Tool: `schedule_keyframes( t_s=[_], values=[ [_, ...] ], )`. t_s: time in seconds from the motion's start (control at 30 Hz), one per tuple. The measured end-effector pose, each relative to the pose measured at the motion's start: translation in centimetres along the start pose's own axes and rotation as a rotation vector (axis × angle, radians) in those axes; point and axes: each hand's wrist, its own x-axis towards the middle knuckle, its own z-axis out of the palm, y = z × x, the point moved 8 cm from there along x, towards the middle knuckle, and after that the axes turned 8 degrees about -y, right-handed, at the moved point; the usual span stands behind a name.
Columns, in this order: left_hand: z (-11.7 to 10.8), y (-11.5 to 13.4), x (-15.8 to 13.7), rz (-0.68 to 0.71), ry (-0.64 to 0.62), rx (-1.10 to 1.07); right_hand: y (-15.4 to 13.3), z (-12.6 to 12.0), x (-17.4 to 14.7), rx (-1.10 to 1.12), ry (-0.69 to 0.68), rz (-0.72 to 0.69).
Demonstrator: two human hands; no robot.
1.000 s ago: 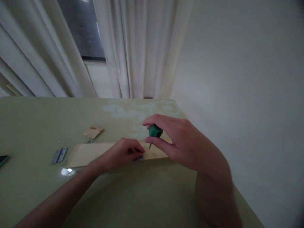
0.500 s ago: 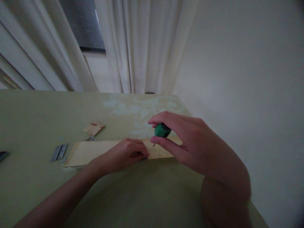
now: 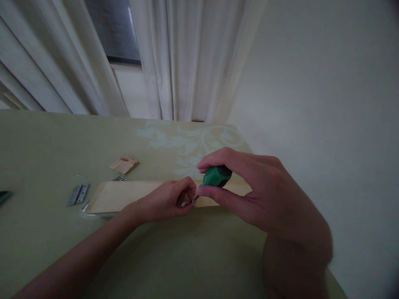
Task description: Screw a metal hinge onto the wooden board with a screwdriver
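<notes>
I count two hands from where I sit. My right hand (image 3: pixel 255 187) is closed around one green-and-black screwdriver (image 3: pixel 215 176), its shaft slanting down and left. My left hand (image 3: pixel 170 199) has thumb and forefinger pinched on one small metal part (image 3: pixel 193 202) at the near edge of the one long board (image 3: pixel 121 197). The shaft's end comes to that part; whether they touch, I cannot tell.

Left of the board lies one metal hinge (image 3: pixel 77 194). Behind the board, partly hidden by it, is one more metal piece (image 3: pixel 120 177), with one small wooden block (image 3: pixel 124 164) just beyond. One thin pale strip (image 3: pixel 81 175) rests near the hinge, and one dark object (image 3: pixel 4 196) is cut off by the left border of my view.

The board lies lengthwise across my view, its right portion behind my right hand. I have room on the near side, where the worktop (image 3: pixel 174 257) stretches toward me, and at far left. On the right, the worktop's edge runs at a slant alongside the wall (image 3: pixel 327 104), close to my right forearm.

The surface is dull green, with a pale leafy pattern in the far right corner. Beyond the far edge hang light curtains (image 3: pixel 187 62), parted around one dark window (image 3: pixel 115 29). The room is dim.
</notes>
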Motion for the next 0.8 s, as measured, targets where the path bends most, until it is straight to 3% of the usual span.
schedule_keyframes(
  t_s=[0.37, 0.7, 0.8],
  values=[
    [0.3, -0.6, 0.0, 0.013, -0.016, 0.015, 0.3, 0.9, 1.0, 0.028, 0.008, -0.032],
    [0.4, 0.3, 0.0, 0.046, -0.026, 0.061, 0.9, 1.5, 1.6, -0.295, 0.08, 0.107],
    [0.3, 0.6, -0.1, 0.066, -0.03, 0.076, 0.5, 1.6, 1.2, -0.165, 0.014, 0.061]
  ],
)
